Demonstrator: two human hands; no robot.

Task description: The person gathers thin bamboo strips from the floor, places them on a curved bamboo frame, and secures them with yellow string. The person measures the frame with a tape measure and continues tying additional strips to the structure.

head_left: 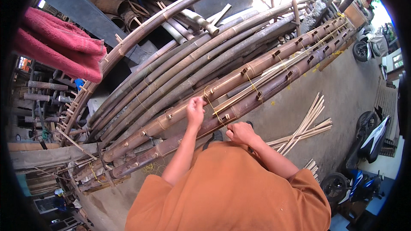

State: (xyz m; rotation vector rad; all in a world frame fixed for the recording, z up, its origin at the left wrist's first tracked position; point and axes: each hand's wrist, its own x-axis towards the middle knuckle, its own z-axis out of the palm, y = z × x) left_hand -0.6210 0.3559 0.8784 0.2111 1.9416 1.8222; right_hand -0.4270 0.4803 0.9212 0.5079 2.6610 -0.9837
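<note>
Yellow twine [212, 108] on the bamboo poles [239, 86] is pinched by the left hand [195, 110]; the right hand [240, 132] is fisted, its contents hidden.

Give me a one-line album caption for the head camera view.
Left hand and right hand at yellow cord on long bamboo poles.

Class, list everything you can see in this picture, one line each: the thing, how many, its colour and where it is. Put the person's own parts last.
Bamboo poles: many, brown, stacked slanting across the middle.
Yellow cord: one strand, looped round the poles by the left hand.
Thin bamboo strips: a loose bundle, pale, on the floor at right.
Cloth: one, pink-red, hanging upper left.
Scooters: at least three, parked along the right edge.
Concrete floor: grey, right side.
Orange shirt: one, bottom centre.
Left hand: grip closed on the cord.
Right hand: resting against the nearest pole.
</note>
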